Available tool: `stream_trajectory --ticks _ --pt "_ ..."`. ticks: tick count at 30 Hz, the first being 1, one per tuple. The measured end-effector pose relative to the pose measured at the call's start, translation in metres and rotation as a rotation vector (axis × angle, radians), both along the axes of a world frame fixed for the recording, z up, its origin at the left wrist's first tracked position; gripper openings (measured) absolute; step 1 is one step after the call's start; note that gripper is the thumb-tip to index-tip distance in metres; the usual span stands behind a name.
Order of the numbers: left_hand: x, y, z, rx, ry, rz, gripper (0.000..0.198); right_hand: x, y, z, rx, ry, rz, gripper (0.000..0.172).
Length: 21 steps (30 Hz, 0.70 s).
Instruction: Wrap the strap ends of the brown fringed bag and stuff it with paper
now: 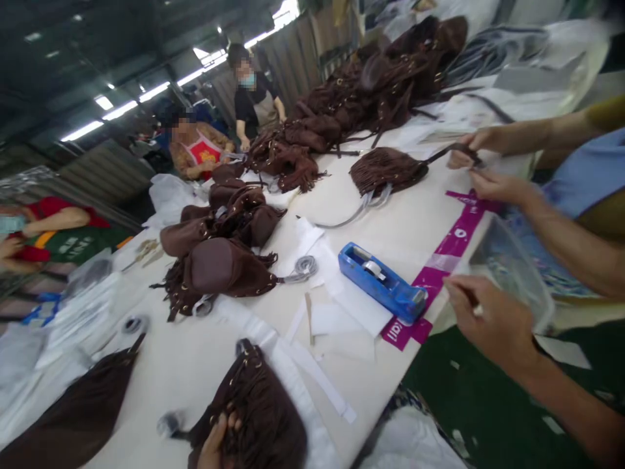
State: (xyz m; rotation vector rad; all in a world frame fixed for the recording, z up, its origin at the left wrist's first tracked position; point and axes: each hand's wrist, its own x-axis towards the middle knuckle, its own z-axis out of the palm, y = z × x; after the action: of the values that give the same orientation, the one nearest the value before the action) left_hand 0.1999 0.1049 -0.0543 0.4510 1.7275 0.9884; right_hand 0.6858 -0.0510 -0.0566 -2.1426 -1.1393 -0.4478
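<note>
My left hand (219, 440) is at the bottom, its fingers curled over a dark brown bag (266, 407) with metal eyelets that lies near the table's front edge. On the right, my right hand (491, 319) hangs just off the table edge, fingers pinched around a small whitish piece. A blue tape dispenser (383, 281) stands on the table to the left of that hand, partly over purple tape (452, 244) stuck along the edge. White paper sheets (336, 320) lie beside the dispenser. Another brown bag (73, 413) rests at the lower left.
Brown bags (219, 267) are heaped along the white table (168, 365). At the right, a person's hands (481, 153) hold the strap of a fringed bag (388, 170), near a clear plastic bin (517, 273). Other people stand or sit across the table.
</note>
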Motion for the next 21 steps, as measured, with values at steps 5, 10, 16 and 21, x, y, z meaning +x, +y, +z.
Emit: stream_trajectory --ticks 5,10,16,21 --pt "-0.027 0.002 -0.023 0.081 -0.218 -0.149 0.024 -0.118 0.025 0.010 -0.094 -0.003 0.656 0.021" --pt "-0.037 0.000 -0.030 0.133 -0.251 -0.163 0.025 -0.139 0.065 -0.039 -0.425 -0.139 0.565 0.042" --pt "-0.036 -0.001 -0.027 0.201 -0.378 -0.143 0.026 -0.138 0.067 -0.029 -0.561 -0.260 0.593 0.035" --pt "-0.037 -0.001 -0.023 0.209 -0.451 -0.126 0.027 -0.149 0.075 -0.025 -0.619 -0.390 0.572 0.042"
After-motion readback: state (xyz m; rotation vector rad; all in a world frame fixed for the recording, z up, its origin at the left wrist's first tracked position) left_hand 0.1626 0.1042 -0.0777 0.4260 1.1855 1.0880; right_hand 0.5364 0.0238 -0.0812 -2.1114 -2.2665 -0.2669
